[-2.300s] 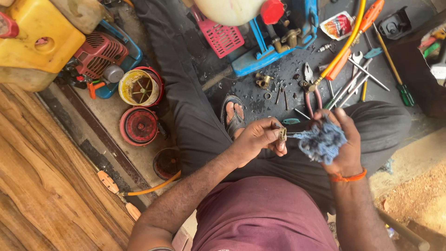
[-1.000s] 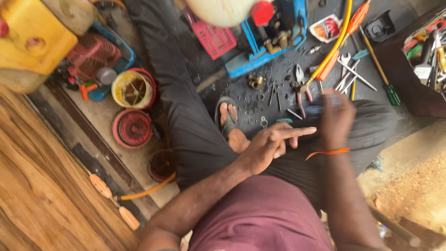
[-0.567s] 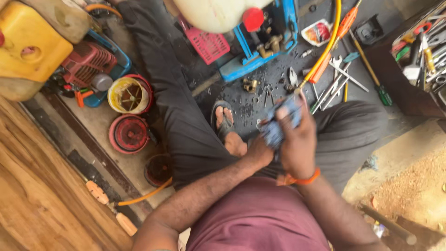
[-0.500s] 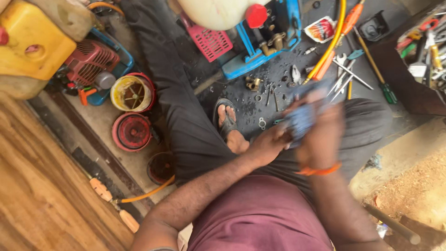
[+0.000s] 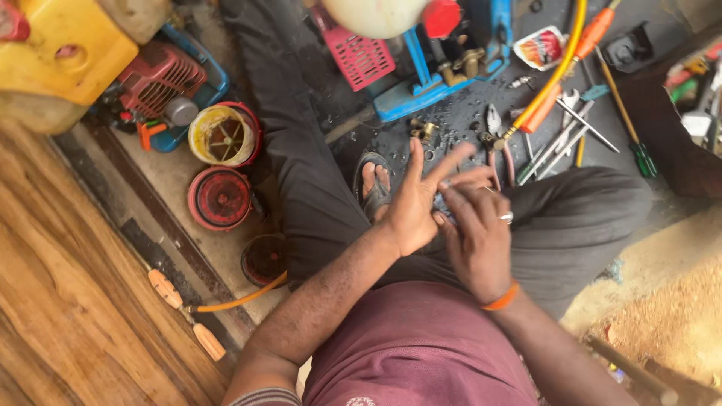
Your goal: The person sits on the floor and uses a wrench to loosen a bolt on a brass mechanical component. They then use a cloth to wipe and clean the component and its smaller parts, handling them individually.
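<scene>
Two hands meet over the lap: the left hand [image 5: 412, 207] spread, fingers splayed, the right hand [image 5: 475, 237] curled against it, pressing a blue rag [image 5: 445, 204] barely visible between them; wiping looks unfinished. Left sits a yellow jerrycan [image 5: 64, 53], then a yellow-rimmed cup [image 5: 222, 135], contents unclear.

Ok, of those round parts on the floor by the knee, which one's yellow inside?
The top one, nearest the red engine. Its inside is yellowish with spokes; the one below it is solid red, and the lowest is dark.
</scene>
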